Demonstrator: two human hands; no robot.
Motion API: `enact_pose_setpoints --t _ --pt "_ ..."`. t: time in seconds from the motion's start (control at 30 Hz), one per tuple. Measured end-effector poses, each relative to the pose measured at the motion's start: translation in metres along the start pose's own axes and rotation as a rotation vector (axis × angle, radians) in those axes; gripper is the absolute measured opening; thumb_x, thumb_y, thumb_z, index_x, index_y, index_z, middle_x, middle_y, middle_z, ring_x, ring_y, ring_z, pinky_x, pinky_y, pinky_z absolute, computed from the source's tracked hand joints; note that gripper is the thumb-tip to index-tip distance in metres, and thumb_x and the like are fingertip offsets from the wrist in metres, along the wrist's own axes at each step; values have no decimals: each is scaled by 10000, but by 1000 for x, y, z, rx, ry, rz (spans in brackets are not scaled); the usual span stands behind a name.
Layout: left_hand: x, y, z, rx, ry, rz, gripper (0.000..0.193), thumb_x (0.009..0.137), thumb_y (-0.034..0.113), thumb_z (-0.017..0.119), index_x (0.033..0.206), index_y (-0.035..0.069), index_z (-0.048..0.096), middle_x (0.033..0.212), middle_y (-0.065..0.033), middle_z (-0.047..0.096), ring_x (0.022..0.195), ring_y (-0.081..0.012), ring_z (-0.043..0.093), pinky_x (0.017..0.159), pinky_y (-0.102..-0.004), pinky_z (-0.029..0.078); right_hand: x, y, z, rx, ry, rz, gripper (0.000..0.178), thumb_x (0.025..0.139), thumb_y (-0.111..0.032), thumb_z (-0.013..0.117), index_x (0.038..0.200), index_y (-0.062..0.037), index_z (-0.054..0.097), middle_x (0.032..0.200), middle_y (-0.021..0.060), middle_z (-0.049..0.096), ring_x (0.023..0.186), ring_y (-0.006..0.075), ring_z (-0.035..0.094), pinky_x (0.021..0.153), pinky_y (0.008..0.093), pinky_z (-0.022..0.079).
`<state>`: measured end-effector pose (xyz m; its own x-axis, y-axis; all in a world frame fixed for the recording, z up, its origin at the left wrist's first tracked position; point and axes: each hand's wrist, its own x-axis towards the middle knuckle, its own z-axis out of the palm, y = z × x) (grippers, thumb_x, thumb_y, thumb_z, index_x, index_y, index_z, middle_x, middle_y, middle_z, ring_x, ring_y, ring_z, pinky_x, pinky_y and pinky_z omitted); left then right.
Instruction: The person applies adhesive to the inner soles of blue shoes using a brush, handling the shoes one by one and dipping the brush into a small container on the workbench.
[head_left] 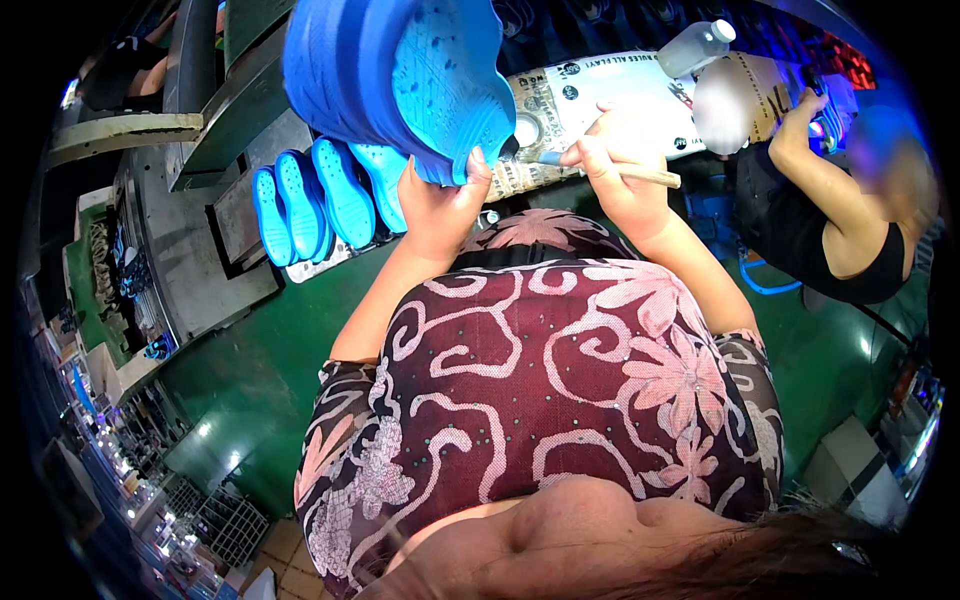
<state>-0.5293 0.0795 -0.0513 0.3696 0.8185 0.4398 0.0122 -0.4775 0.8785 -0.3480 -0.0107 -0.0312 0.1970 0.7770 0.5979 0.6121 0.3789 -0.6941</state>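
Note:
In my left hand (pixel 447 200) is a fanned stack of blue shoe soles (pixel 450 80), gripped at the lower end with my thumb on the front one. That front sole faces me and shows dark wet-looking spots. My right hand (pixel 625 185) is closed around a brush (pixel 648 175) with a light wooden handle. Its bristle end points left, beside the stack and close to a small round whitish container (pixel 526 128) on the table. Whether the bristles touch anything, I cannot tell.
Several more blue soles (pixel 342 192) lie in a row on the left. A translucent bottle (pixel 690 52) with a white cap lies or leans at the table's (pixel 610 90) far side. Another person (pixel 850 210) works at the right. Grey metal machinery (pixel 190 240) stands at the left.

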Motion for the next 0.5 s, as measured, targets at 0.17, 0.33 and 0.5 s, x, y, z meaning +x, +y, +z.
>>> enact_pose_setpoints --t 0.17,0.33,0.5 --pt "3 6 0 -69 -32 -107 231 802 60 622 1004 -32 560 931 -89 614 836 -145 566 766 -291 451 6 -5 4 -102 -56 -76 180 805 -99 570 633 -70 612 594 36 552 568 207 531 758 376 416" --pt "8 4 -2 -32 -32 -109 238 805 60 621 1016 -31 560 928 -78 611 835 -135 557 766 -281 445 -4 -3 -13 -57 56 -5 160 814 -92 560 688 -43 644 606 43 583 587 205 539 810 393 417" --pt "34 14 -17 52 -120 -83 335 789 33 610 1101 -45 515 961 -95 614 886 -177 571 812 -306 441 -26 3 -34 93 260 380 282 904 -125 459 720 44 591 653 70 570 604 143 532 581 257 429"
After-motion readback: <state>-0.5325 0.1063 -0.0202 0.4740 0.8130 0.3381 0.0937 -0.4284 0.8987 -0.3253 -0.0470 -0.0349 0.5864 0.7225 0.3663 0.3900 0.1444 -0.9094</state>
